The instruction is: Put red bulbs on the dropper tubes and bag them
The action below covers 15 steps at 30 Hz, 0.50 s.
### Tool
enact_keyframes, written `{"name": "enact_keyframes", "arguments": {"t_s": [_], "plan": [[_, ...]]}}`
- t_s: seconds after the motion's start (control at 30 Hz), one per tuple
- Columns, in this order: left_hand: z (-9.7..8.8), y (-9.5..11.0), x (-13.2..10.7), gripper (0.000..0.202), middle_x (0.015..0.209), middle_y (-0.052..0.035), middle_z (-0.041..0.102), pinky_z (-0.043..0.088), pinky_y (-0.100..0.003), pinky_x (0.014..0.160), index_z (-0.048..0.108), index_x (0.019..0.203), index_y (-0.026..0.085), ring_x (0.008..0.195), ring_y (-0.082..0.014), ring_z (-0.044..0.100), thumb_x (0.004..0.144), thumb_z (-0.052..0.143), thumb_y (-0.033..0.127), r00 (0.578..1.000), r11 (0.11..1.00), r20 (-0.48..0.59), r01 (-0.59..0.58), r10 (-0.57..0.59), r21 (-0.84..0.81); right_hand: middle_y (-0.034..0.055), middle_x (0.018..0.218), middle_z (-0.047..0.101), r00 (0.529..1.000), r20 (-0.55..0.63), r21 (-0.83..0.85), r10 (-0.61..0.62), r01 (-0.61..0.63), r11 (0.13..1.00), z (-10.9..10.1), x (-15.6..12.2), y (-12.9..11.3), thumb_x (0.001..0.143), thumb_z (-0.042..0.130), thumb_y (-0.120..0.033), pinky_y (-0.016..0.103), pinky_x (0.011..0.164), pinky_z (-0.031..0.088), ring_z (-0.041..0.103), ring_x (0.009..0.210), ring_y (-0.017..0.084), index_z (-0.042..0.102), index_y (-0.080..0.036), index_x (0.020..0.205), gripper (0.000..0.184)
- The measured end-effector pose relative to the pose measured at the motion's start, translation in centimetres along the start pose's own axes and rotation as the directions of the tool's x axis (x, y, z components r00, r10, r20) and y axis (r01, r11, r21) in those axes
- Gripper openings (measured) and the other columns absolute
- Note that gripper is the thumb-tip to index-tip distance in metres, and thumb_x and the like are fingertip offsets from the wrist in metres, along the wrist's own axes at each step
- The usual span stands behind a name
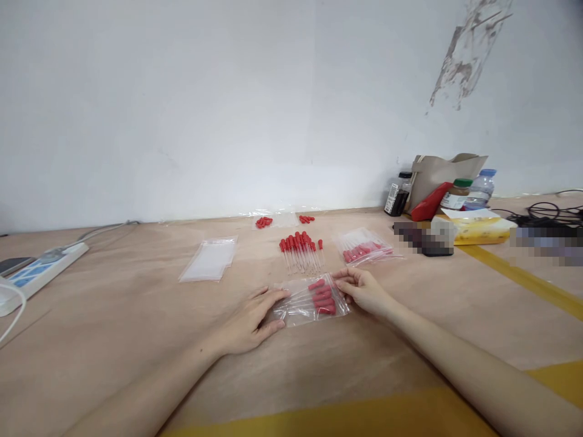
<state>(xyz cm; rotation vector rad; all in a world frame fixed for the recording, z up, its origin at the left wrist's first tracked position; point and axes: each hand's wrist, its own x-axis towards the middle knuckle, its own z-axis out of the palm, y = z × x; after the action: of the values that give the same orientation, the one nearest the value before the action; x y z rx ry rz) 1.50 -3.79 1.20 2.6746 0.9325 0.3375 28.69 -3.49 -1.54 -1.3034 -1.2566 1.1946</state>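
Note:
A clear zip bag [305, 303] with several red-bulbed glass droppers inside lies flat on the table in front of me. My left hand [252, 318] rests on the bag's left end, fingers stretched out and pressing it down. My right hand [362, 290] pinches the bag's right edge between thumb and fingers. Just beyond the bag lies a loose row of red-bulbed droppers [301, 247]. A second filled bag of droppers [363, 249] sits to the right of that row.
A stack of empty clear bags [210, 259] lies at the left. Loose red bulbs [264, 222] lie near the wall. A power strip [36, 273] sits far left. Bottles, a beige bag [444, 173], a tissue pack [478, 227] and cables crowd the right.

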Motion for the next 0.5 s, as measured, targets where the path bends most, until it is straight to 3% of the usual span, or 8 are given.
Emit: {"name": "enact_keyframes", "arguments": {"t_s": [0.2, 0.37, 0.5], "plan": [[0.1, 0.0, 0.0, 0.045, 0.129, -0.0048, 0.044, 0.030, -0.042, 0.101, 0.031, 0.130, 0.025, 0.119, -0.0233, 0.038, 0.087, 0.040, 0.036, 1.000, 1.000, 0.005, 0.013, -0.013, 0.007, -0.0109, 0.039, 0.040, 0.994, 0.097, -0.051, 0.045, -0.040, 0.998, 0.1, 0.1, 0.3, 0.075, 0.051, -0.037, 0.016, 0.031, 0.029, 0.037, 0.030, 0.007, 0.046, -0.017, 0.101, 0.034], [0.1, -0.1, -0.1, 0.045, 0.130, -0.0047, 0.043, 0.030, -0.043, 0.101, 0.033, 0.130, 0.025, 0.120, -0.0233, 0.036, 0.087, 0.041, 0.037, 1.000, 1.000, 0.005, 0.016, -0.016, 0.006, -0.0076, 0.055, 0.050, 0.997, -0.045, -0.053, 0.063, -0.066, 0.996, -0.1, 0.3, -0.1, 0.072, 0.057, -0.034, 0.016, 0.027, 0.026, 0.037, 0.030, 0.004, 0.043, -0.017, 0.101, 0.037], [0.3, -0.4, -0.2, 0.046, 0.135, -0.0041, 0.038, 0.030, -0.042, 0.101, 0.032, 0.131, 0.026, 0.125, -0.0230, 0.030, 0.088, 0.040, 0.038, 1.000, 1.000, 0.003, -0.006, 0.006, 0.016, -0.0091, 0.047, 0.046, 0.987, 0.010, -0.104, 0.162, -0.160, 0.982, -0.1, 0.3, -0.7, 0.068, 0.063, -0.037, 0.015, 0.026, 0.021, 0.034, 0.028, 0.003, 0.049, -0.015, 0.094, 0.037]]}}
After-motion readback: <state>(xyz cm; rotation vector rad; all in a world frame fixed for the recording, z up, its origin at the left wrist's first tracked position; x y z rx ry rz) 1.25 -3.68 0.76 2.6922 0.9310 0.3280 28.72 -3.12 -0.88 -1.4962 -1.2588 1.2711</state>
